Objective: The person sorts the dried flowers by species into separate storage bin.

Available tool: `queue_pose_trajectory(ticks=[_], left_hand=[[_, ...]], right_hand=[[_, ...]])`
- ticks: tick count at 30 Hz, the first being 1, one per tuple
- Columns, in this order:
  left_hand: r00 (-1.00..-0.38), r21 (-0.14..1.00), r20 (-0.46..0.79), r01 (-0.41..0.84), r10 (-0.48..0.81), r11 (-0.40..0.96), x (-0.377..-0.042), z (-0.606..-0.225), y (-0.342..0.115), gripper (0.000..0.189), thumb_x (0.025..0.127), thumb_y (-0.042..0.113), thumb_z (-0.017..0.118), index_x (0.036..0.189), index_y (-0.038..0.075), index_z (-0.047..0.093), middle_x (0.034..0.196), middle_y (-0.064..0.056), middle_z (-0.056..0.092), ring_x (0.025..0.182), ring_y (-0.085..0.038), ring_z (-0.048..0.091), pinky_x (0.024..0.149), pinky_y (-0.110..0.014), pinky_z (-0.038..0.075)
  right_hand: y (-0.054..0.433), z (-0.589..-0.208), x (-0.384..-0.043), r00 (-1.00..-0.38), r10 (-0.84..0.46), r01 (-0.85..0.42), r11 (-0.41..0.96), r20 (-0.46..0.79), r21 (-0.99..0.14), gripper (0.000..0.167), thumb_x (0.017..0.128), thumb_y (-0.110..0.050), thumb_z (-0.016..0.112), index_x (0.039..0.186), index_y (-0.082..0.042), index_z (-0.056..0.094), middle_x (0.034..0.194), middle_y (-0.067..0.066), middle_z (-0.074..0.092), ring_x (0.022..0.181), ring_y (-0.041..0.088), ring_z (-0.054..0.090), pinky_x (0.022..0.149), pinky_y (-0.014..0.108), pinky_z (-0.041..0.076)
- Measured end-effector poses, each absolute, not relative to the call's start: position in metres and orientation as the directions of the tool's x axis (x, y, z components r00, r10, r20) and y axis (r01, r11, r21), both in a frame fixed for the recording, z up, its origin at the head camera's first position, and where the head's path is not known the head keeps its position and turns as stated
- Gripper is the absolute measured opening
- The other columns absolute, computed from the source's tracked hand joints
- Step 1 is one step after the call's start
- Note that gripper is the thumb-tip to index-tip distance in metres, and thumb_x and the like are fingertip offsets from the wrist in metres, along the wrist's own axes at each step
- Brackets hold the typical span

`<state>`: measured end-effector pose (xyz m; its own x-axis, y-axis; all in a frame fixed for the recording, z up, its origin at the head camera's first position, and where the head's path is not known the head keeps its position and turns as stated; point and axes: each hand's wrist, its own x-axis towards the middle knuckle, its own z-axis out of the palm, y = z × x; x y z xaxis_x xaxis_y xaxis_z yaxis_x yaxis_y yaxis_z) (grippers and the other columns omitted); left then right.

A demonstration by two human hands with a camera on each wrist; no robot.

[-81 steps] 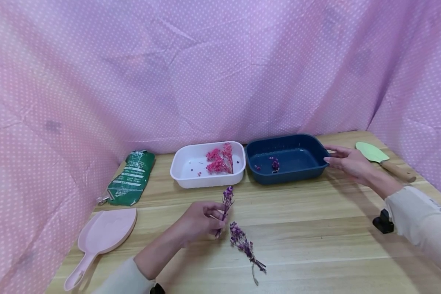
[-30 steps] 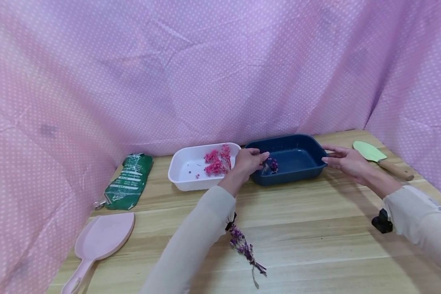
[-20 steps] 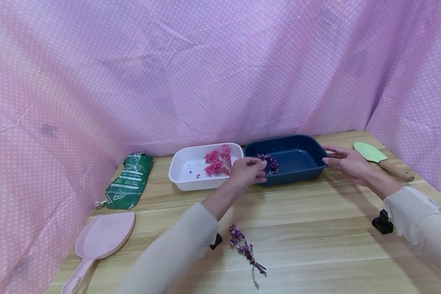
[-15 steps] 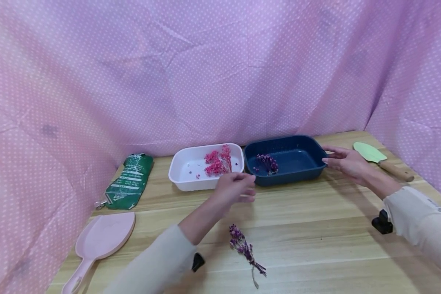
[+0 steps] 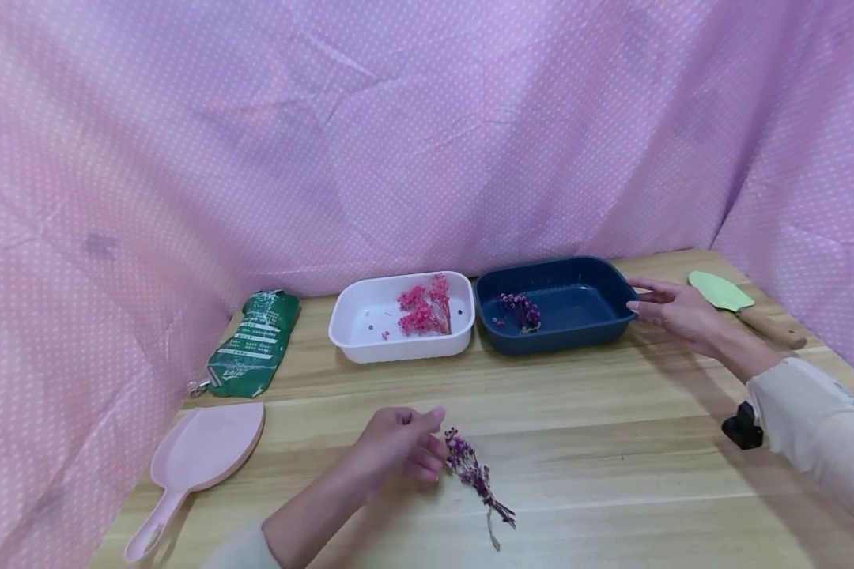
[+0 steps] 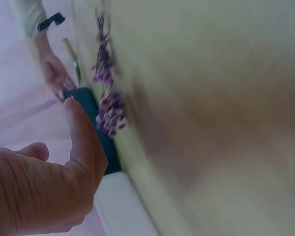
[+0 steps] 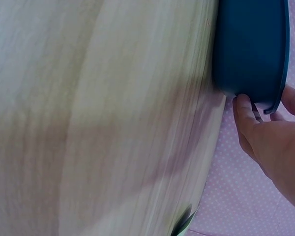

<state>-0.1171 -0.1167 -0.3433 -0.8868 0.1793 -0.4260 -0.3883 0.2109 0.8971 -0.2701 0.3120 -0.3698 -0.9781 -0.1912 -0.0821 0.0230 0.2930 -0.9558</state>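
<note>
On the table lies a small bunch of purple dried flowers (image 5: pixel 473 474), its stems tied with twine. Just left of its blossoms is my left hand (image 5: pixel 394 446), thumb apart from the loosely bent fingers, holding nothing. In the left wrist view the purple flowers (image 6: pixel 109 110) show beyond the thumb. My right hand (image 5: pixel 683 316) holds the right end of a dark blue plastic tray (image 5: pixel 562 338), thumb at its rim; the right wrist view shows fingertips (image 7: pixel 243 105) against the tray's end wall. Another purple sprig (image 5: pixel 523 312) lies inside, at the left.
A white tray (image 5: pixel 398 350) with pink dried flowers (image 5: pixel 423 310) stands left of the blue one. Further left lie a green packet (image 5: pixel 256 344) and a pink dustpan (image 5: pixel 202 446). At the right is a light green trowel (image 5: pixel 722 290) with a wooden handle. Pink dotted cloth hangs behind.
My left hand carried a purple sprig into the blue tray, let go of it and came back toward the bunch on the table. The right hand has stayed at the tray's end.
</note>
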Motion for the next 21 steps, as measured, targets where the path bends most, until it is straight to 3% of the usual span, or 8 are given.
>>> queue_pose_trajectory(ticks=[6, 10, 14, 17, 21], left_hand=[[-0.875, 0.882, -0.428, -0.349, 0.226, 0.318, -0.098, -0.358, -0.111, 0.053, 0.091, 0.046, 0.062, 0.087, -0.007, 0.058, 0.065, -0.014, 0.067, 0.047, -0.014, 0.061, 0.049, -0.032, 0.057], [-0.902, 0.794, -0.369, -0.182, 0.222, 0.580, -0.095, -0.365, -0.099, 0.060, 0.086, 0.058, 0.061, 0.067, 0.001, 0.060, 0.048, -0.007, 0.059, 0.039, -0.014, 0.054, 0.039, -0.030, 0.049], [-0.955, 0.478, -0.205, 0.095, 0.216, 0.873, -0.097, -0.373, -0.081, 0.066, 0.083, 0.072, 0.052, 0.052, 0.014, 0.050, 0.047, 0.001, 0.047, 0.046, -0.015, 0.044, 0.042, -0.029, 0.035], [-0.962, 0.232, -0.103, 0.225, 0.254, 0.946, -0.098, -0.378, -0.069, 0.065, 0.080, 0.075, 0.051, 0.051, 0.018, 0.045, 0.051, 0.002, 0.042, 0.051, -0.015, 0.041, 0.044, -0.030, 0.034], [-0.950, 0.127, -0.040, 0.303, 0.310, 0.945, -0.100, -0.378, -0.061, 0.054, 0.081, 0.059, 0.066, 0.056, 0.014, 0.050, 0.054, 0.001, 0.046, 0.051, -0.016, 0.044, 0.042, -0.031, 0.037]], right_hand=[[0.313, -0.369, -0.272, -0.976, -0.197, 0.033, 0.277, -0.090, -0.960, 0.071, 0.096, -0.017, 0.059, 0.151, 0.003, 0.019, 0.106, -0.020, 0.056, 0.095, -0.006, 0.058, 0.084, 0.016, 0.051], [0.313, -0.367, -0.271, -0.977, -0.193, 0.030, 0.282, -0.088, -0.959, 0.071, 0.097, -0.019, 0.059, 0.151, 0.003, 0.020, 0.116, -0.008, 0.051, 0.097, -0.007, 0.057, 0.086, 0.018, 0.051], [0.313, -0.367, -0.270, -0.977, -0.195, 0.035, 0.266, -0.090, -0.963, 0.069, 0.097, -0.018, 0.058, 0.151, 0.003, 0.019, 0.119, -0.005, 0.048, 0.096, -0.008, 0.056, 0.087, 0.017, 0.051], [0.312, -0.368, -0.270, -0.976, -0.198, 0.035, 0.254, -0.088, -0.967, 0.068, 0.097, -0.015, 0.057, 0.151, 0.004, 0.019, 0.113, -0.013, 0.051, 0.095, -0.009, 0.056, 0.086, 0.017, 0.051], [0.311, -0.368, -0.271, -0.977, -0.197, 0.037, 0.238, -0.085, -0.970, 0.070, 0.097, -0.013, 0.058, 0.150, 0.005, 0.017, 0.106, -0.021, 0.055, 0.093, -0.009, 0.056, 0.084, 0.016, 0.051]])
